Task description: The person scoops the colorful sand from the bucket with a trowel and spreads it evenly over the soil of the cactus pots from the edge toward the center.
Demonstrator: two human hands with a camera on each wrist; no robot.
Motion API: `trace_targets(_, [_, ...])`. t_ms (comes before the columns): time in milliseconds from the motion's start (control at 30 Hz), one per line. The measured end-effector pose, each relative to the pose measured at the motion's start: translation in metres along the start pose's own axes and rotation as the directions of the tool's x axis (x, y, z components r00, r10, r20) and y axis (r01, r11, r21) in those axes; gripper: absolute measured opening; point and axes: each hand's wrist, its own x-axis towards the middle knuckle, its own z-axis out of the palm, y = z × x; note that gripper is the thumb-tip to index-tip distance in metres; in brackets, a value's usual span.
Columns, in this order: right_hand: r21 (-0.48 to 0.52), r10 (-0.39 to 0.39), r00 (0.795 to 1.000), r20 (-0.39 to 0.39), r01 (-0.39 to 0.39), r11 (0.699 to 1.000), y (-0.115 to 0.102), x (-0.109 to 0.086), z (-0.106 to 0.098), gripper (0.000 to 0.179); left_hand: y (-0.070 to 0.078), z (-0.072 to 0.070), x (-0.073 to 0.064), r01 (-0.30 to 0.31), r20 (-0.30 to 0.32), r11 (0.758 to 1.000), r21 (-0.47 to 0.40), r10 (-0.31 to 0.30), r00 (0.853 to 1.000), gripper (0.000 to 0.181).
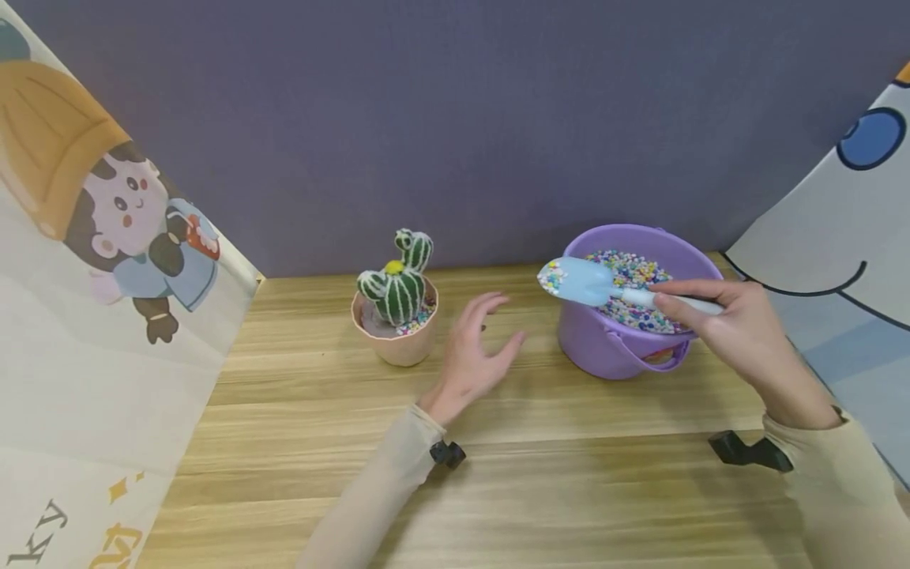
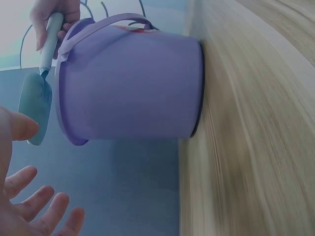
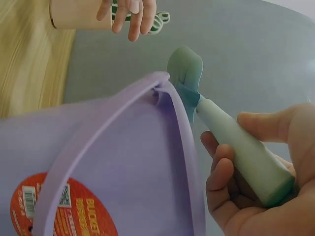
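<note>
The wooden table (image 1: pixel 533 482) carries everything, and upon it the purple bucket (image 1: pixel 600 348) stands upright at the right, filled with small coloured beads (image 1: pixel 629 267), its handle (image 1: pixel 664 365) hanging down on the near side. Well apart to the left sits the peach pot (image 1: pixel 405 349), holding a knitted-looking cactus (image 1: pixel 400 299), with grey fill and some beads showing round its base. Between pot and bucket the left grip (image 1: pixel 471 354) hovers with fingers loosely spread, holding nothing; it would serve best kept out of the scoop's path, or lightly steadying a container. The right grip (image 1: pixel 735 316) has fingers and thumb curled round the handle of the scoop (image 1: pixel 586 282), whose pale blue blade reaches past the bucket's left rim, pointing toward the pot. Smallest of all, a little heap of beads (image 1: pixel 550 278) lies right at the blade's tip, so the load looks easy to lose: a level wrist, the tip tilted up slightly and a slow, smooth lift clear of the rim should keep it aboard.
</note>
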Motion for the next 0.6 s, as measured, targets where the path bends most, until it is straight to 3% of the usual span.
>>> trace_targets(233, [0.034, -0.020, 1.000, 0.006, 0.020, 0.999, -0.005, -0.002, 0.008, 0.033, -0.004, -0.009, -0.005, 0.005, -0.023, 1.000, -0.020, -0.005, 1.000, 0.056])
trace_targets(467, [0.114, -0.055, 0.998, 0.005, 0.055, 0.992, -0.012, -0.003, 0.019, 0.021, -0.011, -0.019, -0.011, -0.021, -0.068, 1.000, 0.017, 0.022, 0.997, 0.055])
trace_targets(600, [0.106, -0.062, 0.998, 0.010, 0.060, 0.993, -0.015, -0.004, 0.024, 0.022, -0.012, -0.023, -0.014, -0.012, -0.073, 0.999, 0.035, 0.014, 0.997, 0.055])
